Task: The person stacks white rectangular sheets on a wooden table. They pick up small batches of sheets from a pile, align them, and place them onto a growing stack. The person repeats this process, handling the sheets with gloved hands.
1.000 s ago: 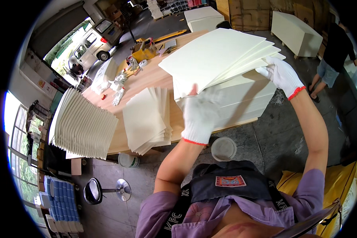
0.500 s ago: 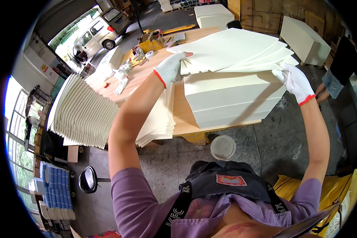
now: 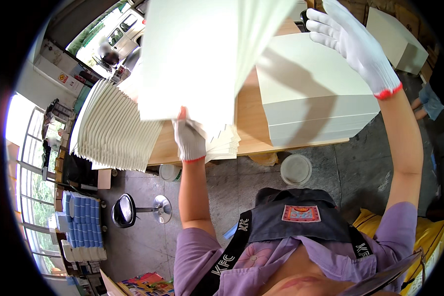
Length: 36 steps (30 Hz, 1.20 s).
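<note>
My left hand (image 3: 189, 140), in a white knit glove with a red cuff, is closed on the near edge of a batch of large cream paper sheets (image 3: 188, 59). The batch is lifted and spreads out at its right side. My right hand (image 3: 352, 44), gloved alike, is open with fingers stretched, above the right side of a tall paper stack (image 3: 320, 74), holding nothing. Left of the held sheets, a long row of overlapping paper batches (image 3: 114, 127) leans on the table. Several fanned sheets (image 3: 225, 146) lie partly hidden behind my left hand.
The wooden table (image 3: 254, 113) has its near edge just below the stacks. A white bucket (image 3: 296, 169) and a black stool (image 3: 124, 210) stand on the floor. Another paper block (image 3: 397, 39) is at far right, near a person (image 3: 430, 101). A van (image 3: 125, 33) is outside.
The sheets have come off the tall stack and moved left, with my left hand still gripping them. My right hand has let go of their right edge and opened.
</note>
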Tool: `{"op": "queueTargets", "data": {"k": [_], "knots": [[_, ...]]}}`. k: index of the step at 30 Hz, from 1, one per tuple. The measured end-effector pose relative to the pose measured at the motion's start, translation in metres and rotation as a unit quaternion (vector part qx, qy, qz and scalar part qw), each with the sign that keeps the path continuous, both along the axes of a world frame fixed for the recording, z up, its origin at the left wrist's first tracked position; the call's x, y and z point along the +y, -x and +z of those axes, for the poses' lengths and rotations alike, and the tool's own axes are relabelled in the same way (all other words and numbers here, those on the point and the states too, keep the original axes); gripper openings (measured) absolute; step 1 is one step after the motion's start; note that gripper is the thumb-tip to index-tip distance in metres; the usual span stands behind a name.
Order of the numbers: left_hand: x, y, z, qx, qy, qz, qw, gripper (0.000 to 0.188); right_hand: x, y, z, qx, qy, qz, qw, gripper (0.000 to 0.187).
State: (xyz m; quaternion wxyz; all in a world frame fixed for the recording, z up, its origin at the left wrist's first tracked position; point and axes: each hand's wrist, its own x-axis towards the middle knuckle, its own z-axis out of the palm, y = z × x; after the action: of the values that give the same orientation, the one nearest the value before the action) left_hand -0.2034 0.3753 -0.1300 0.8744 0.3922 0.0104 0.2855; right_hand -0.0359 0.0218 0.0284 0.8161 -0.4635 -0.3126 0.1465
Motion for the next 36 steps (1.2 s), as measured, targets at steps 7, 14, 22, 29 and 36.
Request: {"op": "queueTargets", "data": {"k": [7, 14, 22, 29, 36], "knots": [[0.049, 0.013, -0.129, 0.071, -0.062, 0.265, 0.96, 0.044, -0.027, 0.101, -0.036, -0.111, 0.172, -0.003, 0.979, 0.055], [0.075, 0.008, -0.242, 0.131, 0.147, 0.262, 0.945, 0.04, -0.068, 0.135, -0.101, 0.008, 0.198, 0.0, 0.98, 0.049], [0.068, 0.011, -0.252, 0.112, 0.163, 0.26, 0.945, 0.031, -0.104, 0.142, -0.156, 0.098, 0.188, -0.117, 0.97, 0.047], [0.076, 0.014, -0.244, 0.131, 0.17, 0.235, 0.948, 0.029, -0.105, 0.14, -0.165, 0.112, 0.176, -0.123, 0.97, 0.046], [0.07, 0.021, -0.209, 0.238, 0.269, 0.209, 0.91, 0.024, -0.117, 0.145, -0.171, 0.108, 0.181, -0.122, 0.97, 0.045]]}}
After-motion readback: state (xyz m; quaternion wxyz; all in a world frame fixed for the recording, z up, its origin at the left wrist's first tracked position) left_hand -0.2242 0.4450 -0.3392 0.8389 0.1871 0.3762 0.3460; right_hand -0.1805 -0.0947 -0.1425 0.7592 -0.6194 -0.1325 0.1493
